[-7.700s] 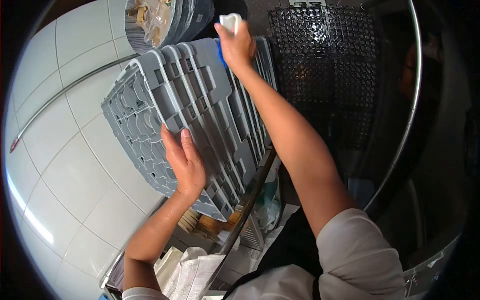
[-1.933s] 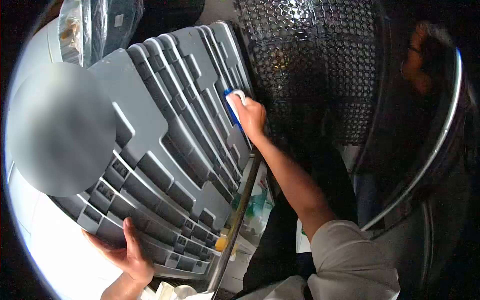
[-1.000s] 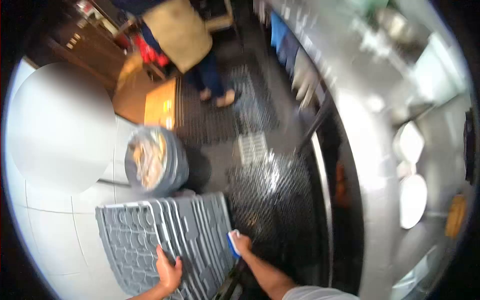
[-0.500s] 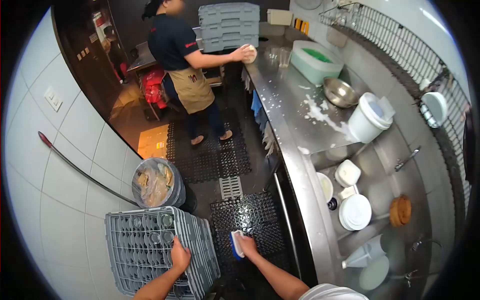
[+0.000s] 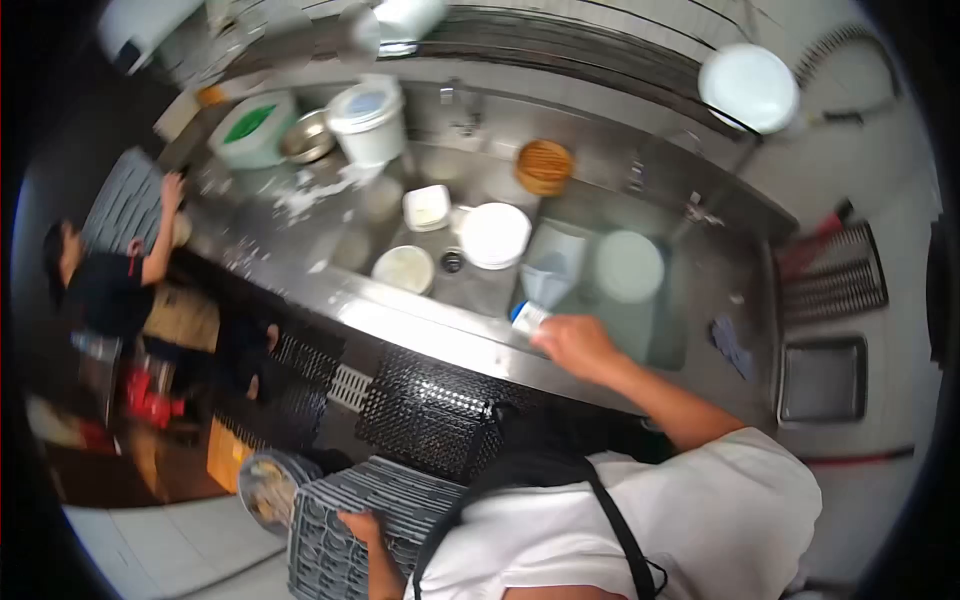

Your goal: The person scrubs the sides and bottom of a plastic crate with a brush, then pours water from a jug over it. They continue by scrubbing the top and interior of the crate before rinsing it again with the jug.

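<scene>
My right hand (image 5: 582, 347) is closed around a blue-and-white scrub brush (image 5: 529, 317), held over the front edge of the sink (image 5: 490, 335). Under it, a pale jug-like container (image 5: 553, 262) and a round white lid (image 5: 629, 266) lie in the water of the right basin. Lower down, my left hand (image 5: 362, 526) grips the rim of a grey glass rack (image 5: 330, 545); its fingertips are partly hidden. The rack tops a stack, and its compartments face sideways.
White tubs (image 5: 494, 236) and a brown woven basket (image 5: 545, 167) sit around the left basin. A white bucket (image 5: 366, 120), steel bowl (image 5: 307, 137) and foam are on the counter. A co-worker (image 5: 105, 290) stands at the far left. A lined bin (image 5: 267, 490) adjoins the racks.
The view has swung right toward the sink. My right hand has carried the brush from above the floor mat up to the sink edge. My left hand stays on the rack.
</scene>
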Motion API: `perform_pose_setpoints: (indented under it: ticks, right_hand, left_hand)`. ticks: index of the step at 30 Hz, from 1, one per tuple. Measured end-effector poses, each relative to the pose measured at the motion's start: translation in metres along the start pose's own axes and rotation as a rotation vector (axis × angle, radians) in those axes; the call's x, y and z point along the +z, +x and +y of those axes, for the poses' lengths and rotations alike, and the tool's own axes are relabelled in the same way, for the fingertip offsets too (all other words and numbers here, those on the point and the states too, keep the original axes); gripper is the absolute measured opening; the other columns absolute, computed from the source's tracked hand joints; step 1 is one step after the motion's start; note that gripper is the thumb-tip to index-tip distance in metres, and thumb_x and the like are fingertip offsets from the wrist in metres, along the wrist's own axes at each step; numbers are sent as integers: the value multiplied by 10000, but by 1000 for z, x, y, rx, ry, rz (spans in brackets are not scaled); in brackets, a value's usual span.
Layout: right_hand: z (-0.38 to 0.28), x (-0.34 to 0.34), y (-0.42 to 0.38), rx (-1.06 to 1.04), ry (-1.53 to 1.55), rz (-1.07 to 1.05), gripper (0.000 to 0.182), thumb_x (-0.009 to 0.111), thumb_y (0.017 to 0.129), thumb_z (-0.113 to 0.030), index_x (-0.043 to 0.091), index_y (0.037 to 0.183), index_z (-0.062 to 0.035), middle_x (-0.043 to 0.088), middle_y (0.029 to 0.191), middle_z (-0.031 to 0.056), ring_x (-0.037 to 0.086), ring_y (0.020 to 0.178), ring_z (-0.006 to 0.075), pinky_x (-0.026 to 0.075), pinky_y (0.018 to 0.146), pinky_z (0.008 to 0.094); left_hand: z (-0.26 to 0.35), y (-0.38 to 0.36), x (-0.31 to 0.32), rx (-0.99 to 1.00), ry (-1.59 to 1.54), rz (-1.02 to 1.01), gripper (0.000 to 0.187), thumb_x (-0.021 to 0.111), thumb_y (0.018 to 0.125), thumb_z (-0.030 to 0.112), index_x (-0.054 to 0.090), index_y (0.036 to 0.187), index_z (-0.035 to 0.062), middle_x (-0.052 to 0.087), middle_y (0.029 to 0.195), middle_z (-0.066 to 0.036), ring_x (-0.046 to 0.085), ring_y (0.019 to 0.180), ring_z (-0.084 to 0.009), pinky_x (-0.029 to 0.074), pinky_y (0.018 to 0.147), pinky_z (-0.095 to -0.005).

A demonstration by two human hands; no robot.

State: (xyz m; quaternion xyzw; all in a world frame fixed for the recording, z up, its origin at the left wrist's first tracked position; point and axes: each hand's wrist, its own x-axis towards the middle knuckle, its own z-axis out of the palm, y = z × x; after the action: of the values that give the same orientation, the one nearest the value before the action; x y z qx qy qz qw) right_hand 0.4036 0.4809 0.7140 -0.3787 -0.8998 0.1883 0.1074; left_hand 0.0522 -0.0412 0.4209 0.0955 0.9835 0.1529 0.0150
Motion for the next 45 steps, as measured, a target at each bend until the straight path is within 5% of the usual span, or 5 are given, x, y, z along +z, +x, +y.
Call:
perform_pose_setpoints:
  ticks: [4, 9, 13, 28, 45]
  right_hand:
    - [104, -20, -46, 532, -255, -34, 386, 616, 939, -407, 708, 982, -35, 703, 906, 202, 670, 833, 410, 521, 736, 515]
    - [267, 3, -137, 829, -510, 93, 425, 669, 889, -478, 710, 936, -58, 709, 916, 195, 692, 825, 397, 543, 721, 502]
    - [357, 3, -226, 856, -773, 79, 120, 663, 869, -180, 689, 857, -63, 698, 814, 163, 701, 806, 349, 551, 697, 461]
    - [162, 5, -128, 1149, -585, 286, 248, 651, 912, -266, 703, 997, -39, 713, 904, 201, 698, 820, 362, 548, 717, 454]
    - [-101, 66, 249, 397, -395, 134, 448, 726, 898, -404, 685, 1006, 29, 721, 923, 191, 691, 779, 339, 539, 668, 437]
  left_hand:
    - [55, -8, -47, -68, 81, -109, 741, 693, 849, 125, 338, 1475, -53, 407, 1472, -309, 399, 1366, -453, 353, 1128, -474]
    - [84, -32, -84, -89, -16, 162, 721, 710, 801, 66, 396, 1443, -36, 355, 1526, -269, 346, 1408, -436, 299, 1169, -461]
    - [93, -16, -81, -70, -29, 160, 644, 711, 782, 46, 480, 1379, -23, 366, 1520, -267, 370, 1393, -434, 333, 1152, -458]
    - [113, 168, -87, 21, -222, 44, 530, 710, 790, 62, 569, 1299, 18, 373, 1524, -221, 477, 1317, -416, 437, 1067, -449]
    - [5, 289, -120, -169, -321, -59, 476, 738, 823, 232, 616, 1255, 75, 431, 1475, -224, 558, 1219, -432, 479, 1014, -480]
